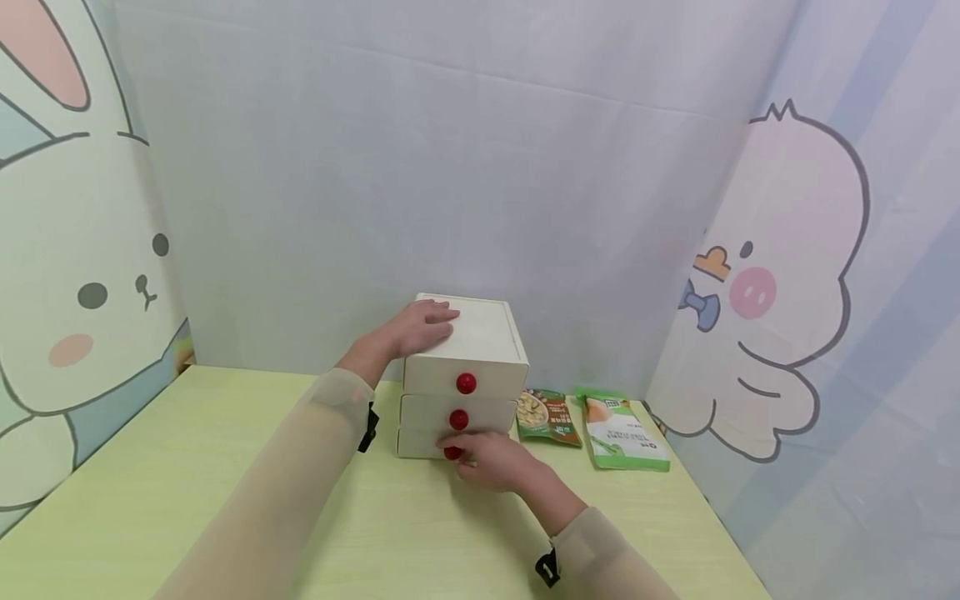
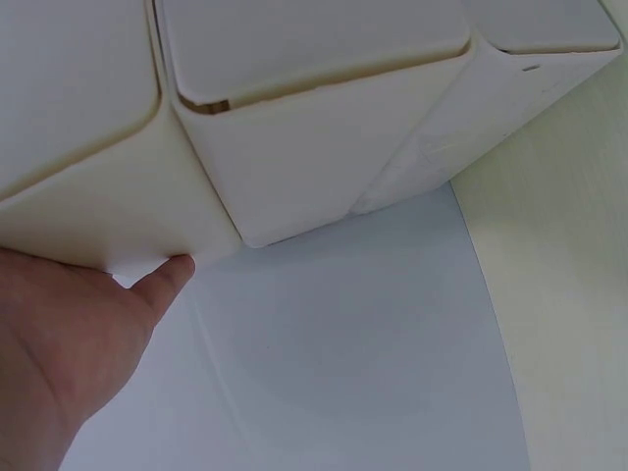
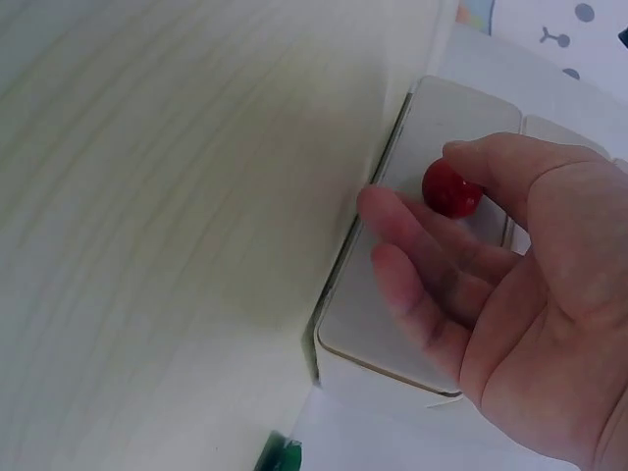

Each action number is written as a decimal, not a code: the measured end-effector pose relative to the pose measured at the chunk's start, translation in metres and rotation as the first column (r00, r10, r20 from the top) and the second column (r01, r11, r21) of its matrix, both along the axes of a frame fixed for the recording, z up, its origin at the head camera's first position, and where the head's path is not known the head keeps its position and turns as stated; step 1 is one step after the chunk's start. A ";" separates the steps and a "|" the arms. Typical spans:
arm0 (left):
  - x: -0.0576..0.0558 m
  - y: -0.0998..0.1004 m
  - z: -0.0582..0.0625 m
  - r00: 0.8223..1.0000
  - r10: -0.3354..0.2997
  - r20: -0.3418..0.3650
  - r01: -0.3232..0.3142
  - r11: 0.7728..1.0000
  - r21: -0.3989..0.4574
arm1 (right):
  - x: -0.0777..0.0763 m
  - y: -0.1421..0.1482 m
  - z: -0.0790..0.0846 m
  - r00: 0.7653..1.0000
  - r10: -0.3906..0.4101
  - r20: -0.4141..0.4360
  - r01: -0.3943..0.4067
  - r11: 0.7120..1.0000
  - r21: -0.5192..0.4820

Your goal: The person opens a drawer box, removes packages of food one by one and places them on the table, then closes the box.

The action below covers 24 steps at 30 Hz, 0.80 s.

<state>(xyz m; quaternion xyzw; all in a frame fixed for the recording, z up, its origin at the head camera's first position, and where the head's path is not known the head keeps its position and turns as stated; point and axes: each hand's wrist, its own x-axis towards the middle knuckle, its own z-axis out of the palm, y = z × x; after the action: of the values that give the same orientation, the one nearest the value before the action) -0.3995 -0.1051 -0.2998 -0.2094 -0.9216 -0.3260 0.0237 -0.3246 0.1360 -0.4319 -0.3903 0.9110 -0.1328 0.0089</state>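
Note:
A small white three-drawer cabinet [image 1: 483,333] stands on the table, each drawer front bearing a round red knob. My left hand [image 1: 422,328] rests on the cabinet's top near its left edge, fingers extended; the left wrist view shows the thumb [image 2: 167,283] against the cabinet's side. At the lowest drawer, my right hand [image 1: 497,460] pinches the bottom red knob [image 3: 451,188] between thumb and fingers. The middle knob [image 1: 459,419] and top knob [image 1: 467,383] are untouched. All the drawers look closed.
Right of the cabinet lie a brown-and-green food packet [image 1: 547,417] and a white-and-green packet [image 1: 621,432]. A pale curtain [image 1: 450,167] hangs behind the yellowish table [image 1: 225,467], with cartoon-printed curtains at both sides.

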 end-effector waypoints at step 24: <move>-0.002 0.000 0.000 1.000 0.003 0.008 -0.003 1.000 0.004 | -0.007 -0.011 -0.007 0.993 0.053 -0.104 -0.058 0.997 -0.041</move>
<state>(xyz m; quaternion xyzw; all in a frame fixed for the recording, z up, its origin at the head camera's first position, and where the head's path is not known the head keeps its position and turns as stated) -0.4014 -0.1049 -0.2999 -0.2065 -0.9213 -0.3289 0.0209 -0.3316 0.1250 -0.4386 -0.4218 0.8959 -0.1323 -0.0429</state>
